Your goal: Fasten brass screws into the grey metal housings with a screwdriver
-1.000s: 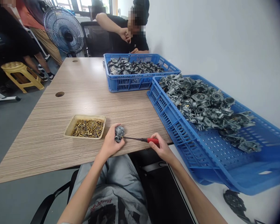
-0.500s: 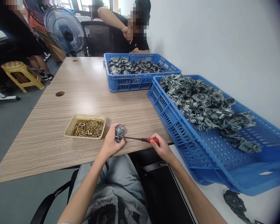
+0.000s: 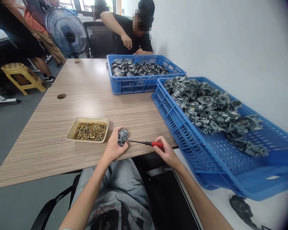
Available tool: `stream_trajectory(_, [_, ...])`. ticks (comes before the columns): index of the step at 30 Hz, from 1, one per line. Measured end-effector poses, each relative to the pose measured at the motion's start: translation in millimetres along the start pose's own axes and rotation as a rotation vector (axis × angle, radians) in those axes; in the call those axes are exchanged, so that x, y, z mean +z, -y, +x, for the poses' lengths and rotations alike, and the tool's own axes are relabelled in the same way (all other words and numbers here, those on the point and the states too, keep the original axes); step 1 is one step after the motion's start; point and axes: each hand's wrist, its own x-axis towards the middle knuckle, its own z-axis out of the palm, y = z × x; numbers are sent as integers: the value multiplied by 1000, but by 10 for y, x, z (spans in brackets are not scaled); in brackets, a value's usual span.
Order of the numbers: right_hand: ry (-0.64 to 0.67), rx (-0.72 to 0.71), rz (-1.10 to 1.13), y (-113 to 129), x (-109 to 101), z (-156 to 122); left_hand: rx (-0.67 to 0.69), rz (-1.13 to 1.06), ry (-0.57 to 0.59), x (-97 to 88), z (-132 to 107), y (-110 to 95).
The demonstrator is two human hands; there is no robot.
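Note:
My left hand point(image 3: 114, 145) is closed around a small grey metal carburetor body point(image 3: 122, 136), keeping it on the table near the front edge. In my right hand point(image 3: 166, 151) is the red handle of a screwdriver point(image 3: 156, 144). Its dark shaft points left, and the tip meets the right side of the carburetor at a small brass-coloured part. The fingers of this hand rest loosely around the end of the handle. Left of my left hand stands a cream plastic tray point(image 3: 69, 135) full of small brass pieces point(image 3: 90, 131).
A blue crate point(image 3: 172, 127) heaped with grey carburetor bodies point(image 3: 206, 102) stands at the right. Behind it, another blue crate point(image 3: 115, 86) holds more metal parts. A co-worker point(image 3: 124, 32) sits at the table's far end. A fan point(image 3: 66, 30) and yellow stool point(image 3: 22, 76) are at the left.
My right-hand fingers have shifted and loosened slightly on the screwdriver handle. The carburetor and my left hand stay in place. The co-worker's raised hand has come down.

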Motion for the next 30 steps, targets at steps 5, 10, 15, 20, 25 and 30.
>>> stream_trajectory(5, [-28, -8, -48, 11, 5, 12, 4, -3, -1, 2, 1, 0])
stream_trajectory(10, [6, 18, -3, 29, 2, 5, -3, 0, 0, 2, 4, -9])
stream_trajectory(15, [-20, -1, -28, 5, 9, 13, -8, -2, 1, -3, 5, -11])
stream_trajectory(20, [-5, -7, -25, 16, 7, 4, -1, -4, -2, -2, 3, -8])
stream_trajectory(25, [-20, -3, -37, 16, 5, 8, 3, -4, -6, 3, 0, -5])
stream_trajectory(30, [-17, -11, -49, 7, 5, 15, 1, -2, -3, -1, 0, -9])
